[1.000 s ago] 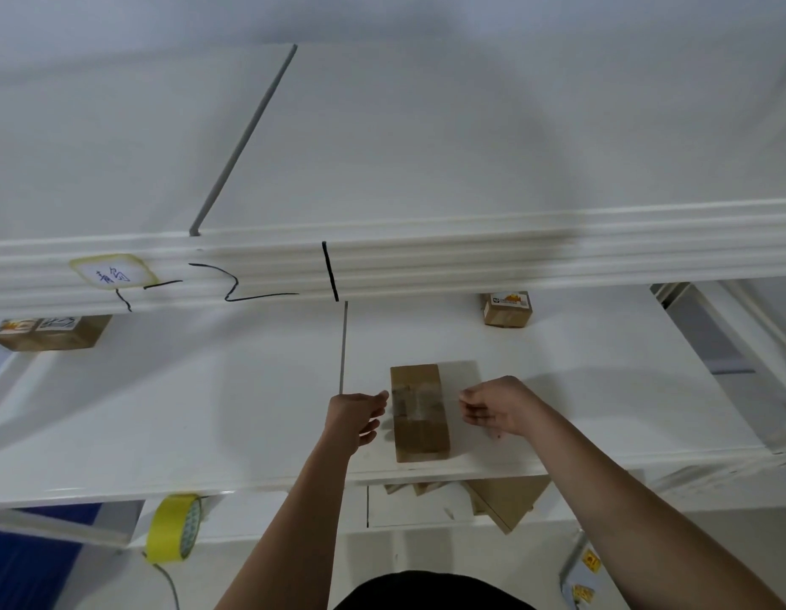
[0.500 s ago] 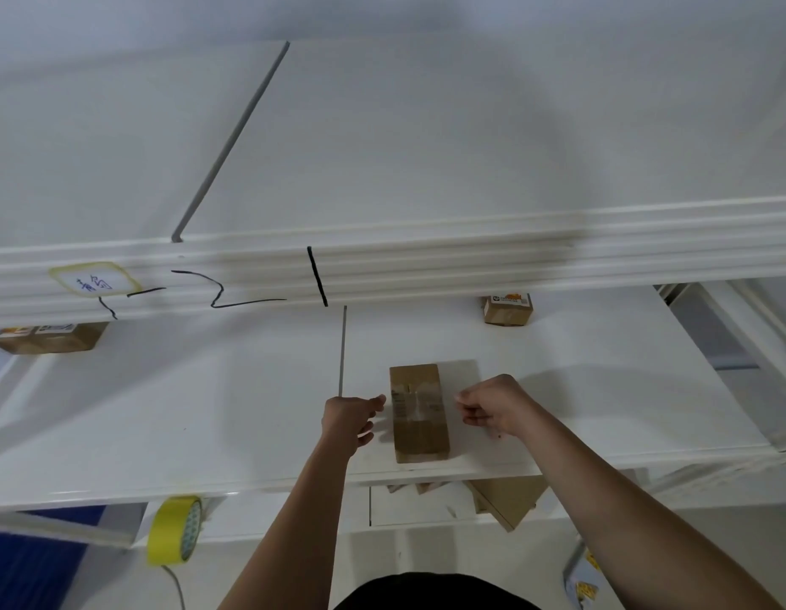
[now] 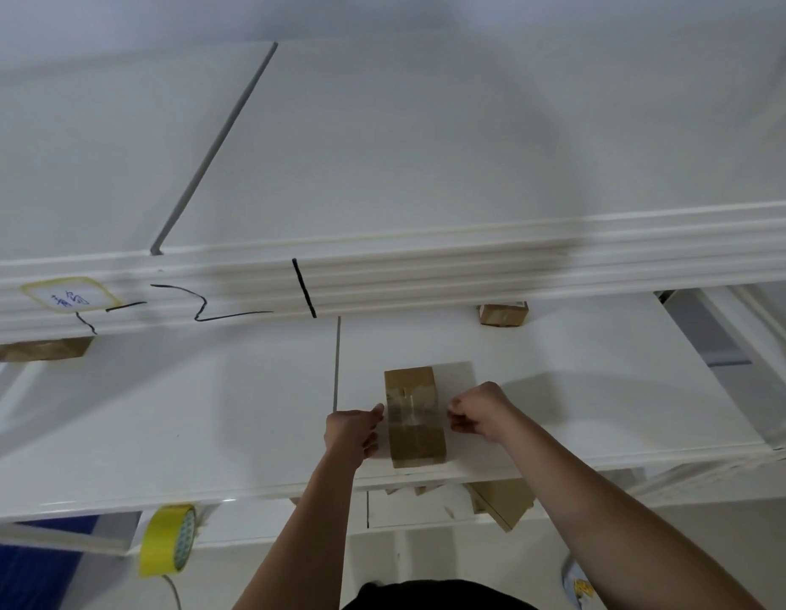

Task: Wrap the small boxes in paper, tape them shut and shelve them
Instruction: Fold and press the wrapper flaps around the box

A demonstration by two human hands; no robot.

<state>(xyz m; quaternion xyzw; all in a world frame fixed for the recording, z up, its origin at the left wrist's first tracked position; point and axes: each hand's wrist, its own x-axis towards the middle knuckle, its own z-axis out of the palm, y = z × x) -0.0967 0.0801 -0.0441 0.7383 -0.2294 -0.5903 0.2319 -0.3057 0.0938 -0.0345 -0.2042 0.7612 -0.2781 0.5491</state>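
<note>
A small box (image 3: 416, 444) wrapped in brown paper lies on the white middle shelf (image 3: 206, 411), near its front edge. A strip of clear tape (image 3: 411, 409) runs across the box's top. My left hand (image 3: 354, 435) is at the box's left side, its thumb and fingers pinching the tape's left end. My right hand (image 3: 479, 416) is at the right side, fingers curled, pinching the other end. Both hands hold the strip down over the box.
A second small box (image 3: 502, 313) stands at the shelf's back, a third (image 3: 39, 349) at far left under the upper shelf's edge (image 3: 426, 275). A yellow tape roll (image 3: 169, 539) hangs below left. Cardboard pieces (image 3: 501, 504) lie on the lower level.
Almost nothing: the view has drifted slightly, and both hands stay at the box's sides with the tape between them.
</note>
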